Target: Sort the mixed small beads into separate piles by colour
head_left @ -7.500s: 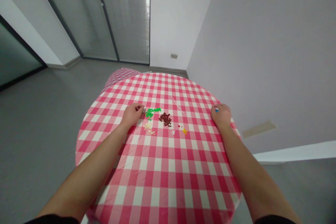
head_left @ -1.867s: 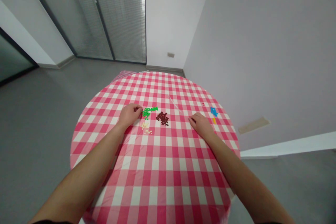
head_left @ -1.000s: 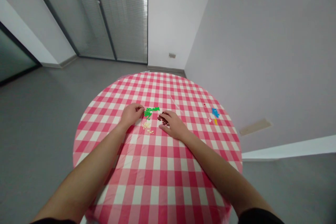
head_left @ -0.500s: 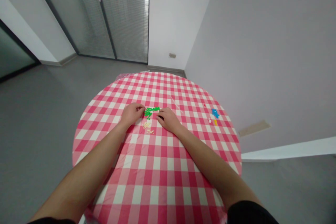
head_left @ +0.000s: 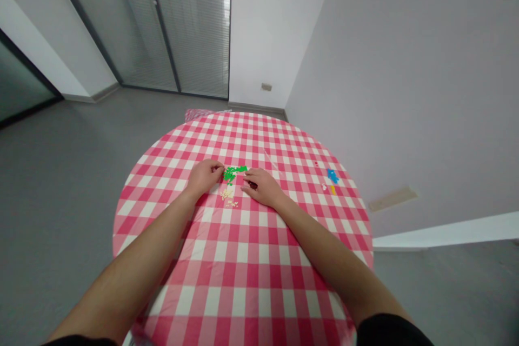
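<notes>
Small green pieces (head_left: 230, 174) lie in a loose pile on the checked tablecloth, with a denser green strip (head_left: 242, 169) at the pile's right end. At the pile's left edge rests my left hand (head_left: 204, 176), fingers curled together; what they hold, if anything, is too small to make out. My right hand (head_left: 264, 187) lies just right of the strip, thumb apart from the fingers and nothing visible between them. Nearer to me than the green pile are small cream-coloured pieces (head_left: 227, 193), scattered in two loose groups.
A round table with a red-and-white checked cloth (head_left: 243, 254) carries everything. Toward its right edge sit blue pieces (head_left: 333, 175), a yellow piece (head_left: 333, 190) and small white pieces (head_left: 324, 187). A thin pale strip (head_left: 271, 160) lies beyond my right hand. A wall (head_left: 405, 92) stands at right.
My right thumb has moved away from the fingers, widening the gap between them. My left hand and the piles look almost the same.
</notes>
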`<state>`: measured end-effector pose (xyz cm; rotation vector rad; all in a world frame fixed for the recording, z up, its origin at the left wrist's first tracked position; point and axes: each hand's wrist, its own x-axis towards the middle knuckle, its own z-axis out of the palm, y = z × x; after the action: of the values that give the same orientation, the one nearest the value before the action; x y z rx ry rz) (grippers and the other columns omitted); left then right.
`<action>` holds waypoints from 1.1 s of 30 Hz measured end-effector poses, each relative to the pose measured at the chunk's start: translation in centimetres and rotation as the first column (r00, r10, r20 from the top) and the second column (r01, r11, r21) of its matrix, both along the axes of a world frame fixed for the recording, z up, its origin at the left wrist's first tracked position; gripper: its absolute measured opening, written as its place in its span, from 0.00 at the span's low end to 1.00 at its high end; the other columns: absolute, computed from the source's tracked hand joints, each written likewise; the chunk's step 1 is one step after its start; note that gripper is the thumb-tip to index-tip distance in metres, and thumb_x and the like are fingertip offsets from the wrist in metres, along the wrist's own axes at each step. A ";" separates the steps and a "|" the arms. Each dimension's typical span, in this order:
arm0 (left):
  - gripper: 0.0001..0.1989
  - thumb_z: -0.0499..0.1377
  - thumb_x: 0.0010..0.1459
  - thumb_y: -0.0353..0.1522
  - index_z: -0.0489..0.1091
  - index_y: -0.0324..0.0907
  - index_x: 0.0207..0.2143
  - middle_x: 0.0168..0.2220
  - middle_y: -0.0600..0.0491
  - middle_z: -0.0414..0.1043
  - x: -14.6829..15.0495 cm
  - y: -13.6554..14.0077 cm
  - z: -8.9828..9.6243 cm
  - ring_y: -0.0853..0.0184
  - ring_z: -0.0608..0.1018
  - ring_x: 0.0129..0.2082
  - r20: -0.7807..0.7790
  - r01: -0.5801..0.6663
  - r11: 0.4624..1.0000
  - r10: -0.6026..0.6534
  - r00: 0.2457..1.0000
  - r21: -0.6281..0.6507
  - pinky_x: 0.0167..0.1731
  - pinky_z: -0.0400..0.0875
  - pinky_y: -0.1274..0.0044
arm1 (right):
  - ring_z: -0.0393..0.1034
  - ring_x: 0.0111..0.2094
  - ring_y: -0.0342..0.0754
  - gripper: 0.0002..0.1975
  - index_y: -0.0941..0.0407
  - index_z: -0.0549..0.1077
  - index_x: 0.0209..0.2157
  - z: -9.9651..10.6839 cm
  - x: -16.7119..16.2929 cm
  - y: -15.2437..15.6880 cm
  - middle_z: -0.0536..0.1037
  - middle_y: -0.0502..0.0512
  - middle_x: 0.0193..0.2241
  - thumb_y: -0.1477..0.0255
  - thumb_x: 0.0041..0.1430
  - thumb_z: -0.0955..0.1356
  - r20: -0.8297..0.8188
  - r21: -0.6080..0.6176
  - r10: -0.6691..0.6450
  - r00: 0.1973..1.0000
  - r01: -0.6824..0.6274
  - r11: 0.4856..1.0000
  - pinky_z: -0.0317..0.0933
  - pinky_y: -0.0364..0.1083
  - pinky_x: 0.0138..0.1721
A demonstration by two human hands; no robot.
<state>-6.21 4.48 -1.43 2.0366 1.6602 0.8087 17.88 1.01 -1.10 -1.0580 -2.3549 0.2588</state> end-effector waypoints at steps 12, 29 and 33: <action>0.15 0.55 0.58 0.40 0.80 0.45 0.35 0.37 0.51 0.81 0.0 -0.2 0.4 0.59 0.78 0.37 -0.035 -0.020 1.000 0.019 0.999 -0.020 0.35 0.67 0.73 | 0.75 0.48 0.52 0.12 0.54 0.81 0.42 -1.1 3.8 0.8 0.82 0.58 0.45 0.72 0.66 0.64 0.095 0.013 -0.073 0.993 0.072 0.997 0.68 0.52 0.51; 0.15 0.55 0.57 0.40 0.80 0.45 0.35 0.37 0.51 0.80 0.0 -0.2 0.4 0.59 0.78 0.37 -0.034 -0.021 0.999 0.020 0.999 -0.033 0.35 0.67 0.73 | 0.72 0.39 0.51 0.15 0.59 0.79 0.35 0.3 14.6 3.5 0.81 0.61 0.37 0.72 0.66 0.61 0.381 0.078 -0.504 0.775 0.517 0.853 0.61 0.45 0.41; 0.14 0.55 0.57 0.40 0.80 0.45 0.35 0.36 0.51 0.81 0.0 -0.2 0.3 0.59 0.78 0.37 -0.030 -0.029 0.999 0.028 0.999 -0.026 0.35 0.67 0.73 | 0.71 0.38 0.52 0.15 0.58 0.79 0.33 0.4 16.1 3.8 0.80 0.62 0.36 0.73 0.65 0.61 0.407 0.096 -0.548 0.731 0.563 0.821 0.60 0.46 0.39</action>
<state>-6.25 4.25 -1.14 2.0200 1.7107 0.7659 34.02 4.84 -0.73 -1.9400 -2.2389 -0.1798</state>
